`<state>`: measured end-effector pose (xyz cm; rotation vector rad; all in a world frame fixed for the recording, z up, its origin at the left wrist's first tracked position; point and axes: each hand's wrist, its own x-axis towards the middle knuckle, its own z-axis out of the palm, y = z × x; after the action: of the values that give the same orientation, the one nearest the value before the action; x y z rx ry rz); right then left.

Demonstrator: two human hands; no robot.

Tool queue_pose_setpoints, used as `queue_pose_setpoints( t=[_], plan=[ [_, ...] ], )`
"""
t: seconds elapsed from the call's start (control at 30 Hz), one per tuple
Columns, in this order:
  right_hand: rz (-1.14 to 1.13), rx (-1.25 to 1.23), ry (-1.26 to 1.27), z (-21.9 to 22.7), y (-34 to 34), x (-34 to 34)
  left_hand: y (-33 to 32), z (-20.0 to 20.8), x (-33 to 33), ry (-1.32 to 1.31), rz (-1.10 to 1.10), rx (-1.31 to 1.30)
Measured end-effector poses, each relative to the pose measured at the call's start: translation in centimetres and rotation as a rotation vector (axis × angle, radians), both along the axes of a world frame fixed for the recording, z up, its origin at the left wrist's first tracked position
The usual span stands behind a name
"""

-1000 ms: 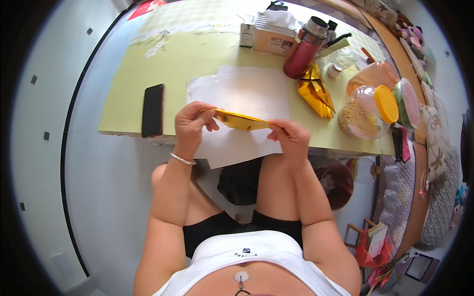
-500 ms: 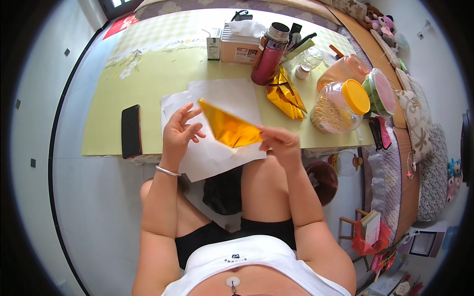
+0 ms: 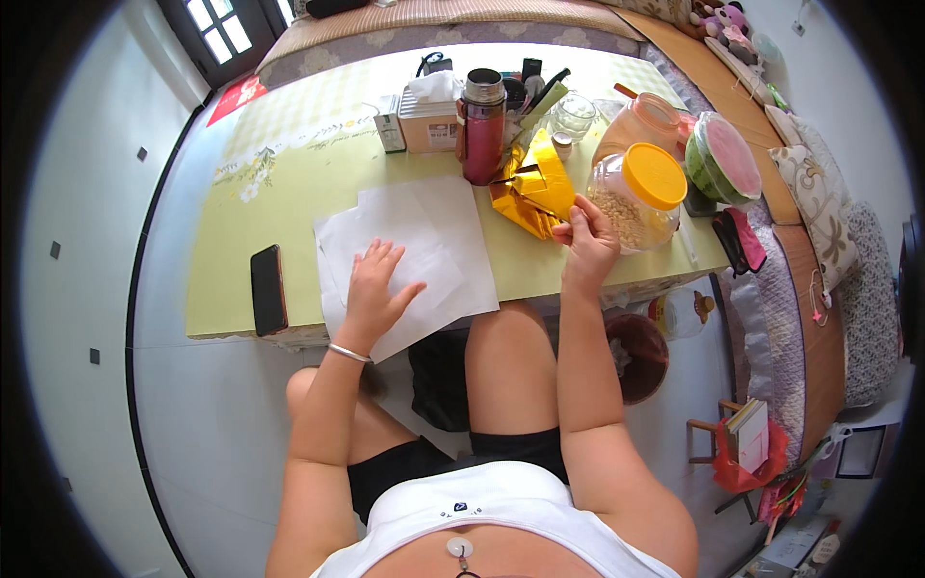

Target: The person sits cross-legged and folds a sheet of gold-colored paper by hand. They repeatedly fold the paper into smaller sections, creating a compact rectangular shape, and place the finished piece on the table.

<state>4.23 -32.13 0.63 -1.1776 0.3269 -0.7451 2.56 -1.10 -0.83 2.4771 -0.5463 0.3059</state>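
My left hand (image 3: 374, 294) lies over a stack of white paper sheets (image 3: 438, 231), its fingers spread and holding nothing. Between the thumb and fingers of my right hand (image 3: 590, 243) is the corner of a folded gold foil paper (image 3: 551, 181). That piece rests on or just above other folded gold foil pieces (image 3: 518, 210) at the right of the sheets; whether it touches them I cannot tell. Right beside my right hand stands a clear jar with a yellow lid (image 3: 626, 207), partly filled with pale small pieces.
A maroon thermos (image 3: 482, 130) stands behind the foil, with a tissue box (image 3: 430, 125) to its left. A glass jar (image 3: 573, 114), an orange-tinted jar (image 3: 636, 130) and cut watermelon under wrap (image 3: 708, 169) are at the right. A phone (image 3: 269, 289) lies near the left front edge.
My right hand has carried the folded gold foil paper rightward from above the white sheets to the other gold pieces. My left hand has come down over the sheets, fingers spread.
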Motion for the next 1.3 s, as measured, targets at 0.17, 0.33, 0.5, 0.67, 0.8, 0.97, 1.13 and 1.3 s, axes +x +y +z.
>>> queue_pose_setpoints(
  t=[0.17,0.33,0.5,0.67,0.8,0.97,1.13,1.3],
  plan=[
    [-0.071,0.014,0.064,0.1,1.8,2.7,-8.0,3.8,3.8,0.273,-0.038,-0.531],
    [-0.123,-0.115,0.193,1.2,2.7,3.2,-15.4,5.2,9.4,0.822,0.120,-0.795],
    [-0.268,-0.421,0.172,0.0,2.6,3.1,-18.2,3.4,12.8,0.948,0.257,-0.885],
    [-0.212,-0.536,0.240,-0.4,1.2,3.1,-19.6,2.2,13.4,0.900,0.280,-0.839],
    [-0.183,-0.637,0.307,-0.8,1.2,3.8,-18.8,1.2,14.5,0.912,0.304,-0.864],
    [-0.174,-0.707,0.370,0.7,1.3,3.0,-18.9,1.3,14.9,0.942,0.354,-0.938],
    [-0.143,-0.763,0.312,0.2,1.0,2.7,-17.0,2.5,15.3,1.032,0.348,-1.002],
    [-0.042,-0.756,0.360,-2.0,-0.2,3.2,-15.1,3.1,14.6,1.100,0.389,-0.964]
  ],
)
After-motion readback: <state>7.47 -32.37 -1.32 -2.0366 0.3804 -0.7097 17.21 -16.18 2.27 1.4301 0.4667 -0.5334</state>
